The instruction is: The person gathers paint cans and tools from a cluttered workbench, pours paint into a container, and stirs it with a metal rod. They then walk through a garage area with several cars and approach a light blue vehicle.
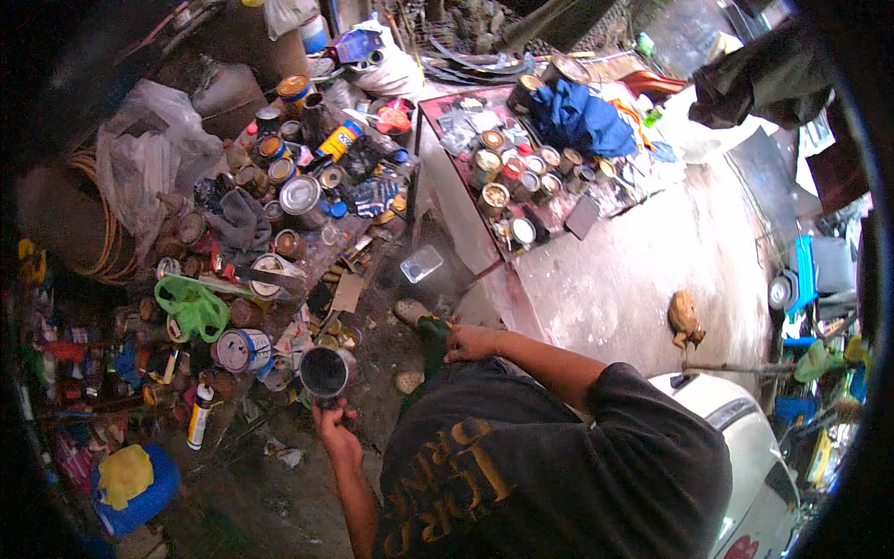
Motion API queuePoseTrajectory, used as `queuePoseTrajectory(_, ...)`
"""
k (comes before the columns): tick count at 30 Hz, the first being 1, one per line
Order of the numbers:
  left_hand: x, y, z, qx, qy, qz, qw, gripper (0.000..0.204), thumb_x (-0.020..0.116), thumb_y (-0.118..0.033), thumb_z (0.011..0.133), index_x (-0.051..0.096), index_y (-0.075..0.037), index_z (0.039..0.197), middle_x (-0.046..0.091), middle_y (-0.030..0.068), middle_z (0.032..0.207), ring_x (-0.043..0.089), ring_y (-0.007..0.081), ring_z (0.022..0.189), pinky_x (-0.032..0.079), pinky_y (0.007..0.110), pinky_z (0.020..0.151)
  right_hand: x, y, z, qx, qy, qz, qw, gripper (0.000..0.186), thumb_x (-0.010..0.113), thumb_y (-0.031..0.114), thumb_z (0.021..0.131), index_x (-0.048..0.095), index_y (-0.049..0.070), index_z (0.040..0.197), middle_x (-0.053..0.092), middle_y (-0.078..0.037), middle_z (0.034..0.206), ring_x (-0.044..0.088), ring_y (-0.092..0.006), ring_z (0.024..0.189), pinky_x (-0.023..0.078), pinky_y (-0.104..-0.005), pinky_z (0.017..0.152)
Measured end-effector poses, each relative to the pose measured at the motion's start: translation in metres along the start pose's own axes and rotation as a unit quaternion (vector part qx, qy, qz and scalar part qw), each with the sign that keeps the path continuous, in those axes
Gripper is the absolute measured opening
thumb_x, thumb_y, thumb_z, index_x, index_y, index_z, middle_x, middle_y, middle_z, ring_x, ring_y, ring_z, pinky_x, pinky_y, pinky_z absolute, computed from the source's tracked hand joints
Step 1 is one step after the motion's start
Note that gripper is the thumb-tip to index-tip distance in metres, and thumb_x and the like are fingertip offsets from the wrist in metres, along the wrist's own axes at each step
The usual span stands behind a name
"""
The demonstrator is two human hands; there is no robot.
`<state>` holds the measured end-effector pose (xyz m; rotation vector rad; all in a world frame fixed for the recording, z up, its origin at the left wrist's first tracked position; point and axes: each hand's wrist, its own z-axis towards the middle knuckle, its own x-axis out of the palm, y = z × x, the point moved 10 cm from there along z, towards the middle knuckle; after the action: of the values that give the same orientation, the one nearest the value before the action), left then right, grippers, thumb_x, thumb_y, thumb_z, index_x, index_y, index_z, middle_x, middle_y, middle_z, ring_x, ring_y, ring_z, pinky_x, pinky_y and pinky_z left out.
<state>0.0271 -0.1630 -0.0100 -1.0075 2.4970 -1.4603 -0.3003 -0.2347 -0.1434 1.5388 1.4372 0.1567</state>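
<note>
The left hand point(337, 434) grips the near side of a can point(327, 373) with its fingers, near a white tin point(241, 351). The can is already open, but too dark inside to tell what is left. The right hand point(473, 343) curls; no telling if it holds anything

At eight o'clock, the open can point(349, 370) looks metallic, its inside matt. At nine, the bag point(193, 309) is of thin, wrinkled plastic. At ten, the round lid point(300, 195) is of shiny metal; at one, the cloth point(587, 116) is creased.
</note>
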Motion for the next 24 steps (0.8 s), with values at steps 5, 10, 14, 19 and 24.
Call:
queuePoseTrajectory(5,-0.019,0.006,-0.001,-0.007,-0.020,0.051,0.998,0.070,0.054,-0.009,0.072,0.043,-0.007,0.142,0.055,0.0061,0.116,0.056,0.0173,0.090,0.047,0.033,0.070,-0.036,-0.010,-0.060,0.047,-0.132,0.023,0.990,0.044,0.069,0.041,0.085,0.069,0.000,0.101,0.066,-0.023,0.097,0.059,-0.0400,0.110,0.047,-0.0482,0.094)
queuePoseTrajectory(10,0.007,0.036,-0.013,-0.044,0.031,-0.002,0.999,0.072,0.055,-0.009,0.072,0.041,-0.007,0.143,0.054,0.0065,0.116,0.056,0.0185,0.092,0.046,0.034,0.071,-0.100,-0.122,-0.112,0.161,-0.318,-0.056,0.932,0.056,0.077,0.036,0.079,0.060,0.002,0.120,0.060,-0.024,0.119,0.056,-0.0424,0.112,0.047,-0.0479,0.096)
queuePoseTrajectory(14,-0.007,0.025,-0.019,-0.010,-0.006,0.023,1.000,0.073,0.056,-0.009,0.071,0.041,-0.009,0.143,0.054,0.0059,0.114,0.055,0.0188,0.093,0.046,0.034,0.072,-0.166,-0.176,-0.125,0.244,-0.350,-0.052,0.903,0.071,0.080,0.031,0.076,0.047,0.001,0.131,0.051,-0.027,0.127,0.055,-0.0454,0.114,0.047,-0.0483,0.098)
queuePoseTrajectory(19,0.045,0.048,-0.056,-0.053,0.006,0.015,0.998,0.075,0.056,-0.009,0.071,0.038,-0.008,0.144,0.055,0.0061,0.107,0.055,0.0194,0.092,0.046,0.034,0.076,-0.222,-0.227,-0.121,0.275,-0.359,-0.134,0.882,0.077,0.083,0.027,0.072,0.043,0.006,0.134,0.054,-0.025,0.124,0.059,-0.0464,0.108,0.051,-0.0529,0.090)
queuePoseTrajectory(24,0.044,0.036,-0.062,0.006,-0.074,0.020,0.997,0.076,0.057,-0.009,0.073,0.036,-0.007,0.146,0.056,0.0083,0.113,0.056,0.0220,0.094,0.047,0.037,0.081,-0.236,-0.241,-0.078,0.291,-0.267,-0.179,0.901,0.081,0.080,0.024,0.075,0.035,0.007,0.140,0.046,-0.016,0.140,0.053,-0.0402,0.122,0.051,-0.0491,0.096)
